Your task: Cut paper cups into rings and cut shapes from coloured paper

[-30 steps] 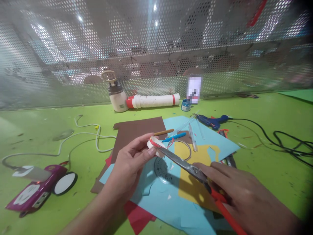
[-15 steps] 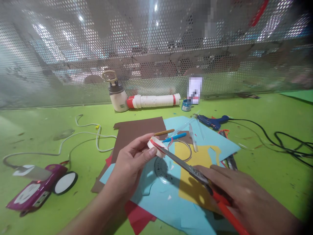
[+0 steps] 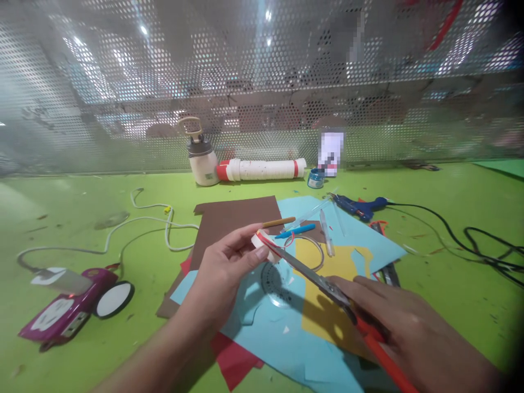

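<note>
Between the thumb and fingers of my left hand is a small white round piece with a red strip along its edge; its exact kind I cannot make out. My right hand grips scissors with red handles. Their blades reach up to the white piece and meet the red strip, and a thin curl of red stands by the tip. Below lie a clear protractor, light blue paper and yellow paper. A blue marker and a brown marker lie just beyond.
Brown card lies behind my left hand. A blue glue gun with a black cord is at right. At left stands a purple wheeled toy with a white cable. A spray bottle, white tube and paint jar line the back.
The view has shifted slightly, so the table's things appear a little further right. Both hands keep nearly the same pose, with the scissors still against the white piece.
</note>
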Motion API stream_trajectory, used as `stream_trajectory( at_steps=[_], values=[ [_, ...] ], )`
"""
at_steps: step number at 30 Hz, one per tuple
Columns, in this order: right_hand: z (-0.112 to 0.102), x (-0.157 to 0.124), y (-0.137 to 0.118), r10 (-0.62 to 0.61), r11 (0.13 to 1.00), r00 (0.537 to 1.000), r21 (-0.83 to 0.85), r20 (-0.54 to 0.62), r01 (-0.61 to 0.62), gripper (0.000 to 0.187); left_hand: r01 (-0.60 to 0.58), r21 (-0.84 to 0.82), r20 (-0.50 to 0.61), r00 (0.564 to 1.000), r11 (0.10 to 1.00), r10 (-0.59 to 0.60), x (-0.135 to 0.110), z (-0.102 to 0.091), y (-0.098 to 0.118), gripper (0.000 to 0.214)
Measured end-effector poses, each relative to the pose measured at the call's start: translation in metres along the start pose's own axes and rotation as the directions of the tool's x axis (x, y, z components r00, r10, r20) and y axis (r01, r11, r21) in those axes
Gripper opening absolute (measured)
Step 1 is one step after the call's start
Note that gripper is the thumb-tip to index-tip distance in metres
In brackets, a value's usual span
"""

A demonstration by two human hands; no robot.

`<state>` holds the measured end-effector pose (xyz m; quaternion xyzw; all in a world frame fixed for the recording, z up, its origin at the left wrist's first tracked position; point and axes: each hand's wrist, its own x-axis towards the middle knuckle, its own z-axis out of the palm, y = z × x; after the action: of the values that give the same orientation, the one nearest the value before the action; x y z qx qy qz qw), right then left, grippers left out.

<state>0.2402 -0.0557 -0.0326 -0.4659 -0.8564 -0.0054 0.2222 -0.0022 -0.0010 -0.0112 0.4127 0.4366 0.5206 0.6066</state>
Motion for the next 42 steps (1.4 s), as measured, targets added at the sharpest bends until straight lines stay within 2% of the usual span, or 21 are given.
stream_trajectory(
  at_steps=[4, 8, 16, 20, 25, 31, 35, 42],
  values=[
    [0.0021, -0.0014, 0.0000, 0.033, 0.999, 0.998, 0.034, 0.045, -0.034, 0.038, -0.015, -0.007, 0.034, 0.999, 1.000, 0.015, -0.0003, 0.0002, -0.0001, 0.036],
    [0.0010, 0.0011, -0.0017, 0.023, 0.999, 0.999, 0.029, 0.035, -0.024, 0.037, -0.004, -0.010, 0.028, 1.000, 1.000, 0.005, -0.0007, -0.0004, -0.0002, 0.037],
    [-0.0038, 0.0014, -0.0032, 0.026, 0.997, 0.998, 0.076, 0.054, -0.030, 0.030, 0.031, -0.096, -0.022, 0.999, 0.995, -0.034, -0.0018, 0.0018, 0.0012, 0.052],
    [-0.0017, -0.0007, 0.0008, 0.043, 0.995, 0.998, 0.085, 0.053, -0.048, 0.034, 0.086, -0.198, 0.055, 0.996, 0.976, -0.077, -0.0008, 0.0012, 0.0021, 0.040],
    [-0.0027, 0.0035, 0.0010, 0.034, 0.998, 0.997, 0.059, 0.071, -0.038, 0.038, 0.081, -0.174, 0.127, 0.990, 0.981, -0.059, 0.0019, -0.0013, 0.0015, 0.033],
    [-0.0029, 0.0031, 0.0030, 0.046, 0.997, 0.991, 0.058, 0.124, -0.054, 0.040, 0.062, -0.146, 0.071, 0.996, 0.987, -0.052, 0.0024, -0.0020, -0.0006, 0.039],
    [-0.0018, 0.0016, 0.0039, 0.007, 1.000, 0.997, -0.004, 0.079, -0.007, 0.045, 0.061, -0.140, 0.038, 0.998, 0.988, -0.056, 0.0020, -0.0007, -0.0012, 0.045],
    [-0.0019, 0.0045, -0.0006, -0.036, 0.999, 0.999, -0.034, -0.001, 0.036, 0.037, 0.065, -0.120, 0.012, 0.998, 0.991, -0.064, 0.0000, 0.0010, -0.0023, 0.050]
  ],
)
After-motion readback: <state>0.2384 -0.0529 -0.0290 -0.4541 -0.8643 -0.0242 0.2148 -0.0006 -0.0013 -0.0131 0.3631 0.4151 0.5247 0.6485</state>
